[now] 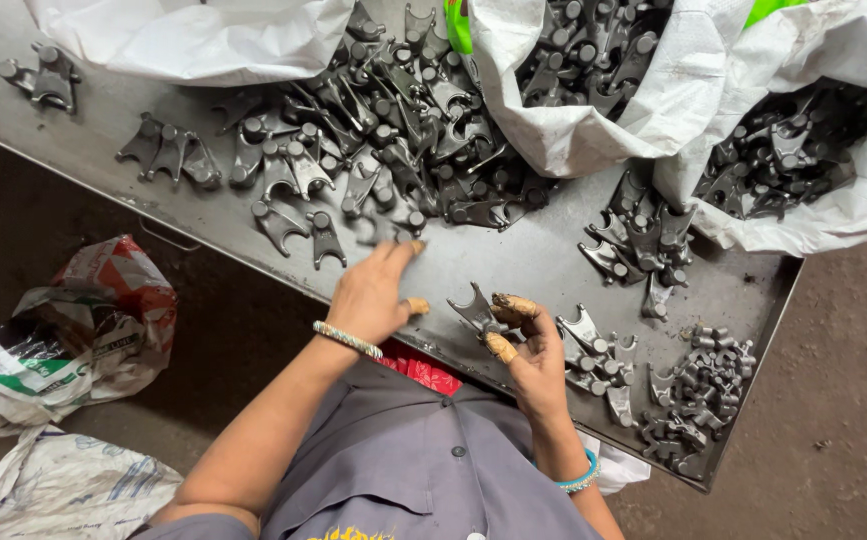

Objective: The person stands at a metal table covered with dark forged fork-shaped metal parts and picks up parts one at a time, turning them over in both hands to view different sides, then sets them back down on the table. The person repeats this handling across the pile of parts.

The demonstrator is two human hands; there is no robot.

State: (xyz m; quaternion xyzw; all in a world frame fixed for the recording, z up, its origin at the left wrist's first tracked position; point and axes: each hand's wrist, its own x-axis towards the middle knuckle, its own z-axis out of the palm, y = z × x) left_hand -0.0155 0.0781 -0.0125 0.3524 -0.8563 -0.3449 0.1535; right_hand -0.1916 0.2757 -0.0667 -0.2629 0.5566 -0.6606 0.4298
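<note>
Right hand (531,345), perhaps gripping forked part (476,311)

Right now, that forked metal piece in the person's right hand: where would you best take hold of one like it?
Probably at the narrow stem end, coming from the near table edge. The right hand pinches the forked metal piece there with its fingertips, leaving the two spread prongs pointing away and free. The left hand reaches toward the loose pile.
</note>
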